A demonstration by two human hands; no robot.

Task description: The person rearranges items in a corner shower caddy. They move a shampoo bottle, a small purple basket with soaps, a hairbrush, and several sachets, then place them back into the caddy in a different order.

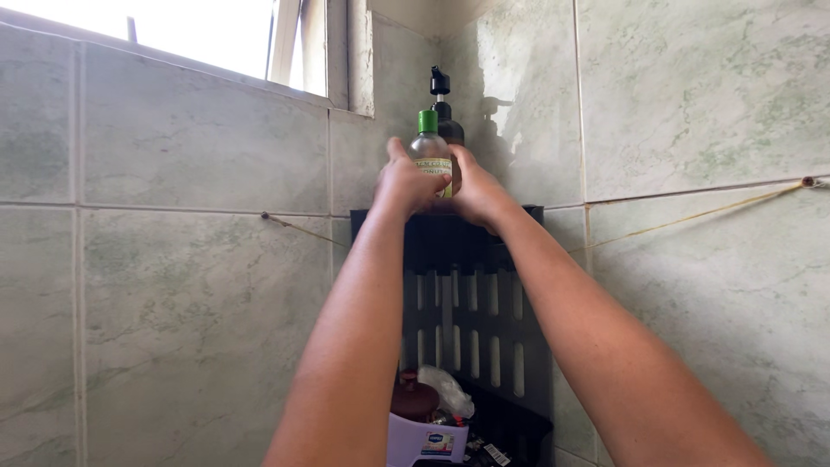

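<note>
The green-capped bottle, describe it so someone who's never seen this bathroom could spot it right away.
Find the black corner shelf where the two tiled walls meet. On its top tier, both hands, left hand and right hand, grip a clear bottle. Its green cap distinguishes it from the dark pump bottle behind.

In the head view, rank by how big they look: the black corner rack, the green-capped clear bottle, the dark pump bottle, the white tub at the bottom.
1. Black corner rack
2. White tub, partly cut off
3. Green-capped clear bottle and dark pump bottle: both partly hidden, unsure.
</note>
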